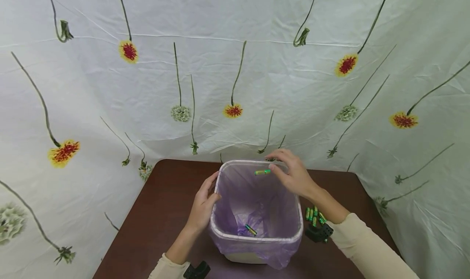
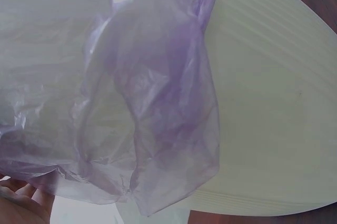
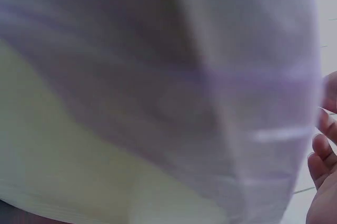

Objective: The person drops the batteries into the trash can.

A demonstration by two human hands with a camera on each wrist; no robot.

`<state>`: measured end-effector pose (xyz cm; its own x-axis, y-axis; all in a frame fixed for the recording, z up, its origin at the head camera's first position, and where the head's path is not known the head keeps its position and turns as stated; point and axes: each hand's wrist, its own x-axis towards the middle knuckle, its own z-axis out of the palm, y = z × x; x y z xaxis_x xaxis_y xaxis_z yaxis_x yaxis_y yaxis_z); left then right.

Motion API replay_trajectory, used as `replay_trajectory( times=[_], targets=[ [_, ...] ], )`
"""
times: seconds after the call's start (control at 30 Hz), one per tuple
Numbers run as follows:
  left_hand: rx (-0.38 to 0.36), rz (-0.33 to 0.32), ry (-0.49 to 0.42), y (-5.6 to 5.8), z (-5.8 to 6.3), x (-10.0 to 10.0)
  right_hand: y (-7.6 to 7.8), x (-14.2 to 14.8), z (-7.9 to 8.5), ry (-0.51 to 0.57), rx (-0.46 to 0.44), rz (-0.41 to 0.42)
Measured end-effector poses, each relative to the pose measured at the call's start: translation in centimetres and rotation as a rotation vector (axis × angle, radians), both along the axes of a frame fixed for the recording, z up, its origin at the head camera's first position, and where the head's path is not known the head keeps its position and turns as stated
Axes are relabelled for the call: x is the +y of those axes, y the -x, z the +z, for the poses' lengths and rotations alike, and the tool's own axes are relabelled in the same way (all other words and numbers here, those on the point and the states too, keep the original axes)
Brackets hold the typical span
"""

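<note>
A trash bin (image 1: 231,256) lined with a purple plastic bag (image 1: 302,230) stands on the table. My left hand (image 1: 201,203) holds its left rim, thumb over the edge and fingers along the outside; in the left wrist view the fingers (image 2: 31,200) show at the bag's lower left. Above the far right rim is my right hand (image 1: 295,177), thumb and fingers apart. A green and yellow battery (image 1: 262,172) appears in the air just off the thumb tip, over the opening. Another battery (image 1: 251,230) lies at the bottom of the bag.
Several more green and yellow batteries (image 1: 312,214) lie on the dark brown table (image 1: 167,197) right of the bin, partly hidden by the right forearm and its wrist camera (image 1: 319,232). A white flowered cloth (image 1: 205,87) hangs behind and on both sides.
</note>
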<state>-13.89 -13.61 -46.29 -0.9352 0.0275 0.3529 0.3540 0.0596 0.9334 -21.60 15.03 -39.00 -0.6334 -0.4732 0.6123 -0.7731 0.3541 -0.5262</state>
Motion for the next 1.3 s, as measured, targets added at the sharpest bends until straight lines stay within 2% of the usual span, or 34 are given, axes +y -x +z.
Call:
replay_trajectory(
  times=[0.67,1.07,1.3],
  targets=[
    [-0.004,-0.009,-0.018,0.1,-0.2,0.1,-0.5,1.6,-0.4,-0.005,-0.034,-0.037],
    [-0.009,-0.004,-0.025,0.1,-0.2,0.1,-1.0,3.5,-0.7,-0.037,-0.074,-0.098],
    [-0.013,-0.011,-0.036,0.1,-0.1,0.1,-1.4,5.0,-1.3,-0.038,-0.065,-0.155]
  ],
)
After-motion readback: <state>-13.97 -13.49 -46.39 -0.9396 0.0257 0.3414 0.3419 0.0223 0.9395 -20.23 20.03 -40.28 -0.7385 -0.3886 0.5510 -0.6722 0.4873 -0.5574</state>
